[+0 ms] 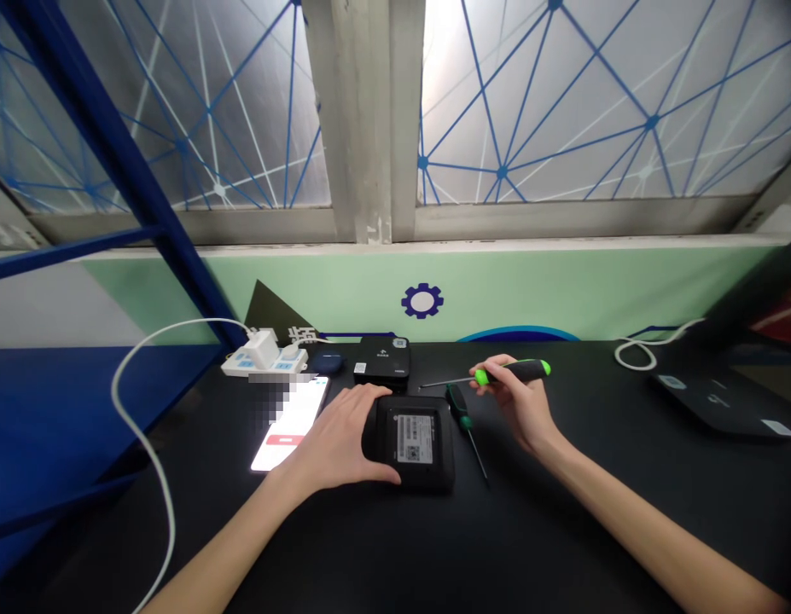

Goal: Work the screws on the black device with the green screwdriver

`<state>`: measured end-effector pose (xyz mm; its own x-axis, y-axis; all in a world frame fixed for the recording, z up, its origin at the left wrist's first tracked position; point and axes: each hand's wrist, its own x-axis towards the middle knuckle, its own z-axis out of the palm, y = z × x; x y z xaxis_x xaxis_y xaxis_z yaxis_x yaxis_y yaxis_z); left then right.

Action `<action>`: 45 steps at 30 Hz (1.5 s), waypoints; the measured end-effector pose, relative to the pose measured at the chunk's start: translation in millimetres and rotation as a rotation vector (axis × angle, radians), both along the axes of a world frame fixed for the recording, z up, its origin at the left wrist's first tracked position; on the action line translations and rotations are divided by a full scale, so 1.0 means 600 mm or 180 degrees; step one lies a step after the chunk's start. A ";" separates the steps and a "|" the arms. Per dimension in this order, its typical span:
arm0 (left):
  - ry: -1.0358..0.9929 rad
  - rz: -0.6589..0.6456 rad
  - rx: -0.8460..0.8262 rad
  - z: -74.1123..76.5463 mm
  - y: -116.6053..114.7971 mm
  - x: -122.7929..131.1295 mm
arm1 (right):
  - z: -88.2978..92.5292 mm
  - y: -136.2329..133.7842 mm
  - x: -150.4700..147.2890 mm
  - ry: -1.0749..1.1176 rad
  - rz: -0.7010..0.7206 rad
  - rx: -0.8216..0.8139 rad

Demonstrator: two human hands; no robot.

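My left hand grips the left side of a black box-shaped device, thumb at the near edge and fingers at the far edge. A white printed label faces up on it. In my right hand is a black and bright green screwdriver, held between thumb and fingers. Its shaft points left, with the tip just above the device's far right corner. A second, dark green screwdriver lies on the table between the device and my right hand.
A lit phone lies left of the device. Behind stand another black device, a small dark blue case and a white power strip with a plug and a cable. At right sits a larger black device near a coiled white cable.
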<state>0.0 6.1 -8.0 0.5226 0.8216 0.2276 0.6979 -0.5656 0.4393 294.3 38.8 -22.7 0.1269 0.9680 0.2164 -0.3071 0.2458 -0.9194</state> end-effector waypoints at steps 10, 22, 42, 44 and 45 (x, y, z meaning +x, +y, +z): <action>0.0322 0.0250 -0.0880 -0.013 0.003 -0.005 | 0.004 -0.002 0.003 0.0125 0.0022 0.0067; 0.0216 0.0201 -0.0892 -0.007 0.001 -0.006 | 0.004 -0.004 0.005 0.0173 0.0101 0.0089; 0.0460 0.0173 -0.0956 -0.011 0.004 -0.008 | 0.005 -0.004 0.009 -0.0168 0.0149 0.0374; 0.0418 0.0145 -0.0915 -0.015 0.005 -0.010 | 0.004 -0.005 0.008 -0.0249 0.0146 0.0414; 0.0405 0.0137 -0.0908 -0.016 0.005 -0.011 | 0.005 -0.005 0.008 -0.0293 0.0150 0.0421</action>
<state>-6.8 9.3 -17.5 0.4956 0.8648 -0.0802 0.7781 -0.4010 0.4836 299.3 35.6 -19.9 0.0558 0.9347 0.3509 -0.2372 0.3538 -0.9047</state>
